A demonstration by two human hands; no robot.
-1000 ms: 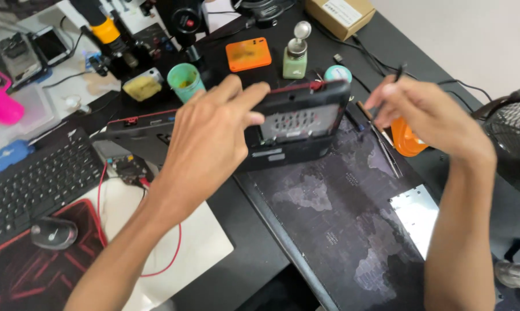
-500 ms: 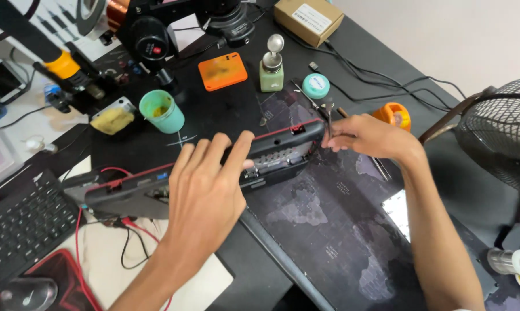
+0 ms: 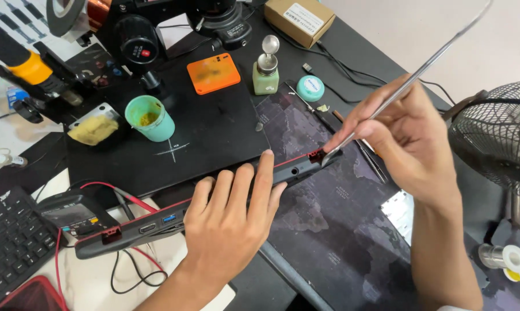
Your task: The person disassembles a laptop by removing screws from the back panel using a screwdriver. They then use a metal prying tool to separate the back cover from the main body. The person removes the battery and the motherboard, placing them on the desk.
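A cluttered black surface [image 3: 214, 138] is filling the frame; left hand [image 3: 228, 222] fingers are lying spread on a laptop edge [image 3: 173, 219], right hand [image 3: 409, 138] fingers pinching a metal pry tool [image 3: 409, 80].

A black laptop [image 3: 214, 198] with red trim stands on edge across the desk, its thin side (ports showing) facing up and running from lower left to upper right. A long, thin metal pry tool [image 3: 409, 80] slants down from the upper right, its flat tip touching the laptop's red corner.
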